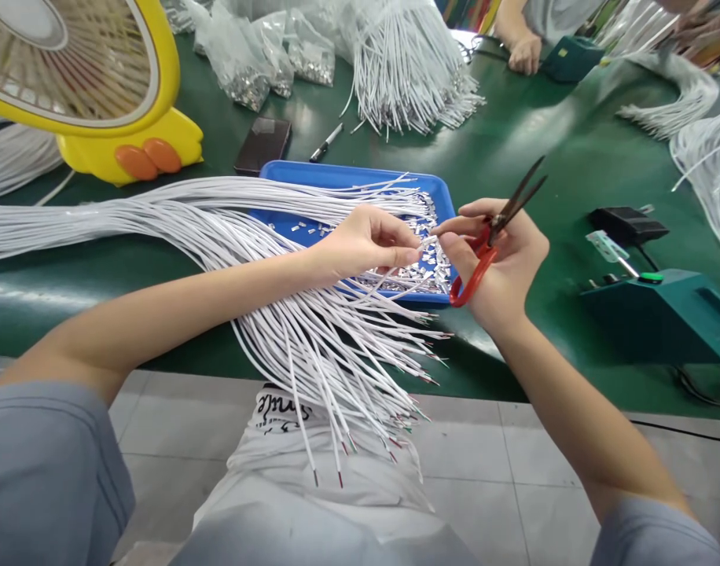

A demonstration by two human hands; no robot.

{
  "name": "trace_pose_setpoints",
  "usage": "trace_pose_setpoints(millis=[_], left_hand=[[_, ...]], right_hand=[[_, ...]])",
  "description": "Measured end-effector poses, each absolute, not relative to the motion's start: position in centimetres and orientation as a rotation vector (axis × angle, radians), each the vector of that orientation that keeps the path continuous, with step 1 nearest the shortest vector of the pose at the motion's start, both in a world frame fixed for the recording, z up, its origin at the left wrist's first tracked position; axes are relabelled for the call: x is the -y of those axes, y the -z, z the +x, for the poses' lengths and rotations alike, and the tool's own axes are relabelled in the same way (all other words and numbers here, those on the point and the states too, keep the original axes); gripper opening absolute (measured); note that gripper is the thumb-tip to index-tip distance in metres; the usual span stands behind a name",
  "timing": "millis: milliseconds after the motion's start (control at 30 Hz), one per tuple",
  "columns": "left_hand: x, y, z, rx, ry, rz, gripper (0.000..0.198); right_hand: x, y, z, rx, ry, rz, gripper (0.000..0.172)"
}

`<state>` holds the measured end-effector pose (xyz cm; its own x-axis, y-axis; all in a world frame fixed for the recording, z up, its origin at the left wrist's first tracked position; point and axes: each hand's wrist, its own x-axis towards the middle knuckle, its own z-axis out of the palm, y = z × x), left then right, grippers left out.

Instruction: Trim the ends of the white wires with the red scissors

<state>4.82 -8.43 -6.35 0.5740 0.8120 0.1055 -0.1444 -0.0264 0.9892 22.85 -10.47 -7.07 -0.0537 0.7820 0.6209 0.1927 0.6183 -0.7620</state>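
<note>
My left hand (pixel 369 245) is closed, its thumb and fingertips pinching the end of a white cable above the blue tray (pixel 266 170). Red-handled scissors (pixel 475 275) hang on the fingers of my right hand (pixel 505 263), blades pointing up and away. The thumb and forefinger of that hand meet near the same cable end, close to my left fingertips; the exact contact is too small to tell. A large bundle of white cables (pixel 218 220) runs in from the left, partly across the tray and partly over the table's front edge, with stripped coloured tips. Small silvery pieces lie in the tray.
A yellow fan (pixel 170 55) stands at the upper left, near bags of metal parts (pixel 247 82). Behind the tray are a dark box (pixel 263 145), a marker (pixel 326 143) and another cable bundle (pixel 407 71). A green device (pixel 660 314) sits at right. Another person's hand (pixel 525 53) rests at the far side.
</note>
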Motion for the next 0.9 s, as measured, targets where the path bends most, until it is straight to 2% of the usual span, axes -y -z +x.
trace_pose_setpoints(millis=[167,300,600,900], left_hand=[[8.3,6.7,4.8,-0.681,-0.849,1.401,0.014],[8.4,6.5,4.9,-0.72,-0.892,1.473,0.01],[8.6,6.3,5.3,-0.811,-0.888,1.591,0.013],[8.2,7.0,4.7,-0.617,-0.847,1.49,0.011]], right_hand=[[10.9,7.3,22.7,1.532,-0.709,-0.94,0.02],[11.1,7.4,22.4,1.541,-0.738,-0.934,0.017],[11.5,7.0,21.7,1.512,-0.804,-0.977,0.026],[10.8,6.9,22.5,1.539,-0.785,-0.945,0.027]])
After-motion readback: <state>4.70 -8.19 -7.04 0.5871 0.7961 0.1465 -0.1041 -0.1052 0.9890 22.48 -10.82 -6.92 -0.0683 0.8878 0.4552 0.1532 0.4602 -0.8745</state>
